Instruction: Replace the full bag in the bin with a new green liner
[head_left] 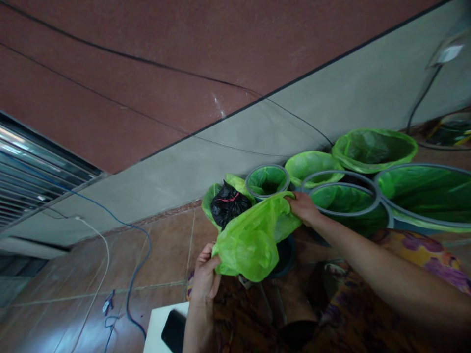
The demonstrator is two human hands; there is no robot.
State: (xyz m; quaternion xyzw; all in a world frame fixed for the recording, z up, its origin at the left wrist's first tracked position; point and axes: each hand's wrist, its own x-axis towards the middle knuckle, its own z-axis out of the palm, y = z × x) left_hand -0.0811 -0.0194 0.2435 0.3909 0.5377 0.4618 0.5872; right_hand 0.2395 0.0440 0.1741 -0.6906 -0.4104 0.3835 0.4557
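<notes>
A thin green plastic bag (250, 240) is stretched between my two hands in the middle of the view. My left hand (206, 272) pinches its lower left edge. At the upper right corner, my right hand (303, 208) grips the same bag, its fingers partly hidden by the plastic. Just behind the bag sits a knotted black plastic bag (228, 208) with a red tie, resting in green plastic. Below the stretched bag a dark bin (286, 255) shows in part.
Several bins stand along the wall to the right, among them a small grey-rimmed bin (267, 166) and a large lined bin (427, 166). A black phone (174, 331) lies on a white surface (156, 318) at lower left. A blue cable (138, 269) crosses the tiled floor.
</notes>
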